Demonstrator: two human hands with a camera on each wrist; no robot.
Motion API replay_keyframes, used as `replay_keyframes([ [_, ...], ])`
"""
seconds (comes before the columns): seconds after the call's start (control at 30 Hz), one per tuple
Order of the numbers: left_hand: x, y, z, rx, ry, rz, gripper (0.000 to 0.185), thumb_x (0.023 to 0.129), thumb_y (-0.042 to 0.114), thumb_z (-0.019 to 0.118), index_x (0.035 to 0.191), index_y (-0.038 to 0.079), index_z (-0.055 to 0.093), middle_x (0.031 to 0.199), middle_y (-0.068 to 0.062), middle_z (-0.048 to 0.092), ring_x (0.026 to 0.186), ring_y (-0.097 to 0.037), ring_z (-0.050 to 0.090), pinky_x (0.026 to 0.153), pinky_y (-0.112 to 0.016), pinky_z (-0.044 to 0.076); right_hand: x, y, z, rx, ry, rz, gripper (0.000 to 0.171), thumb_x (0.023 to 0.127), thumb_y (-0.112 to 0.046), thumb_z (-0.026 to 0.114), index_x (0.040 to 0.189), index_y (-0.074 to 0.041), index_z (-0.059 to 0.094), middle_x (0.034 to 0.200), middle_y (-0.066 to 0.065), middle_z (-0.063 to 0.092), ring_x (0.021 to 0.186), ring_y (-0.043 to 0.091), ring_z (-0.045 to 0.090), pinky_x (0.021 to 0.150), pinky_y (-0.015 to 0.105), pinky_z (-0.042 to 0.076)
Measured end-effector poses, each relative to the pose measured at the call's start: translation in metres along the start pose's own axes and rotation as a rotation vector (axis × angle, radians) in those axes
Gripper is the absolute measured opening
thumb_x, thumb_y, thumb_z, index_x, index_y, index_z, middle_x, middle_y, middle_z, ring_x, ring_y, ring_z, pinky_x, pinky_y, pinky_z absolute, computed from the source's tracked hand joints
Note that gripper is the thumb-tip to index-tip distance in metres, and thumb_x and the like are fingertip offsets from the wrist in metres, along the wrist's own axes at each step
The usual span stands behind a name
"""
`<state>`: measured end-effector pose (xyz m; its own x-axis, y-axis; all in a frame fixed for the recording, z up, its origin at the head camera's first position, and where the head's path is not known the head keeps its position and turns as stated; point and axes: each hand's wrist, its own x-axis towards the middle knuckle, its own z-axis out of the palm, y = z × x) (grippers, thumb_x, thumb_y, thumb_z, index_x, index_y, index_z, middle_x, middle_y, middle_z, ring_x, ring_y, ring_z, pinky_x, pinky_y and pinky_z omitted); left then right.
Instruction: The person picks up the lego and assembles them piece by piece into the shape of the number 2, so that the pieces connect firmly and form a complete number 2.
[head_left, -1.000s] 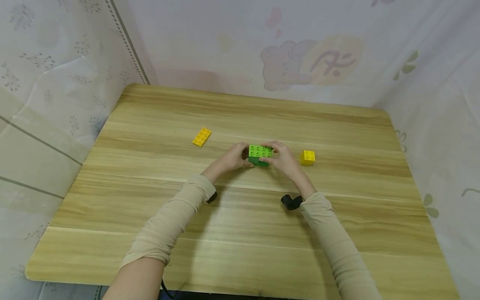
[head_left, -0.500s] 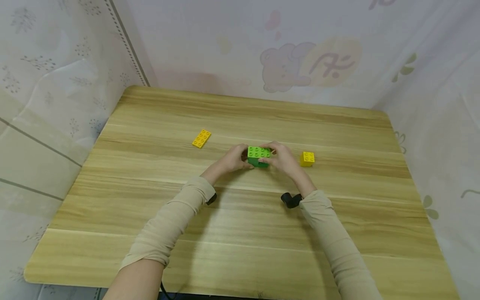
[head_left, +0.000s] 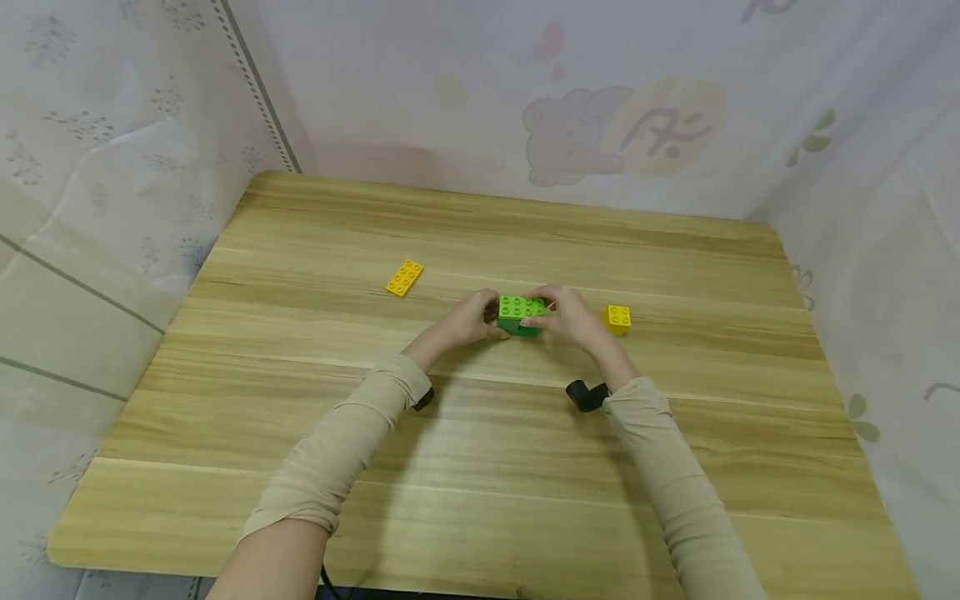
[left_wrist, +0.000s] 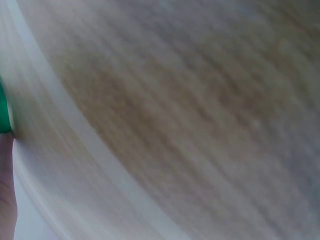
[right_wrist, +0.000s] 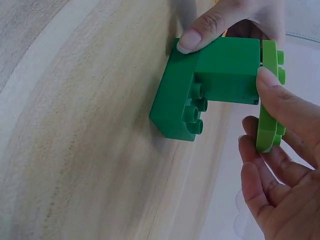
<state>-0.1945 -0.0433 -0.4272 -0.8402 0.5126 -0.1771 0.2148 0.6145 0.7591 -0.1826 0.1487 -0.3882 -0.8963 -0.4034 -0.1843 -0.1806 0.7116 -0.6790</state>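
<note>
A: So where're we at w/ the dark green bricks (right_wrist: 227, 62)?
B: Stacked mid-table (head_left: 480, 500). Left hand (head_left: 472, 318) grips the lower, fingers mostly hidden; right hand (head_left: 572, 318) pinches the light green plate (right_wrist: 266, 120) on top, prob nearly seated. Yellow plate (head_left: 405, 278) + yellow brick (head_left: 618, 319) sit loose.
A: Cams agree?
B: Only R wrist shows us studs (right_wrist: 191, 114) below the plate; L wrist's mostly table.

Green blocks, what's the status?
Left hand holding dark green blocks. Right hand pinching light green plate on top. Yellow plate, yellow block aside, apparently not in the way.
</note>
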Motion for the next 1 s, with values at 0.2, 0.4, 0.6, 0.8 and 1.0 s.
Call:
replay_keyframes([
  [0.2,0.0,0.0,-0.001,-0.015,0.002,0.002,0.043,0.074,0.009,0.075,0.109,-0.003,0.054,0.105,-0.015,0.058,0.094,-0.023,0.054,0.088,-0.033,0.048,0.002,-0.002,-0.002,-0.017,-0.019,-0.013,0.044,0.08,-0.017,0.07,0.12,-0.002,0.058,0.121,0.017,0.058,0.101,0.029,0.053,0.088,0.041,0.046],
  [0.4,-0.001,-0.001,0.0,-0.022,-0.002,0.001,0.043,0.074,0.009,0.075,0.109,-0.003,0.053,0.104,-0.014,0.057,0.092,-0.022,0.054,0.086,-0.032,0.048,0.003,-0.005,-0.004,-0.016,-0.051,-0.004,0.042,0.08,-0.015,0.07,0.118,-0.001,0.059,0.119,0.017,0.059,0.097,0.027,0.053,0.085,0.039,0.046],
  [0.6,-0.002,-0.001,0.0,0.001,0.006,0.021,0.039,0.074,0.01,0.075,0.105,-0.003,0.054,0.102,-0.014,0.058,0.09,-0.02,0.053,0.084,-0.032,0.048,0.005,-0.01,-0.007,-0.046,-0.087,0.008,0.041,0.078,-0.014,0.072,0.115,0.0,0.06,0.112,0.016,0.063,0.088,0.022,0.053,0.077,0.032,0.046],
  [0.8,-0.002,0.002,0.0,0.002,0.012,0.021,0.04,0.074,0.008,0.075,0.105,-0.004,0.054,0.102,-0.015,0.058,0.09,-0.021,0.053,0.083,-0.031,0.049,0.007,-0.017,-0.012,-0.112,-0.14,0.007,0.037,0.078,-0.013,0.071,0.11,0.002,0.06,0.109,0.017,0.062,0.091,0.023,0.055,0.081,0.035,0.048],
  [1.0,-0.002,0.003,0.0,-0.012,0.009,0.014,0.044,0.074,0.007,0.074,0.11,-0.004,0.053,0.106,-0.016,0.058,0.096,-0.024,0.055,0.088,-0.033,0.048,0.008,-0.023,-0.015,-0.196,-0.17,-0.017,0.038,0.079,-0.014,0.071,0.11,0.004,0.058,0.114,0.02,0.059,0.102,0.029,0.055,0.089,0.041,0.047],
])
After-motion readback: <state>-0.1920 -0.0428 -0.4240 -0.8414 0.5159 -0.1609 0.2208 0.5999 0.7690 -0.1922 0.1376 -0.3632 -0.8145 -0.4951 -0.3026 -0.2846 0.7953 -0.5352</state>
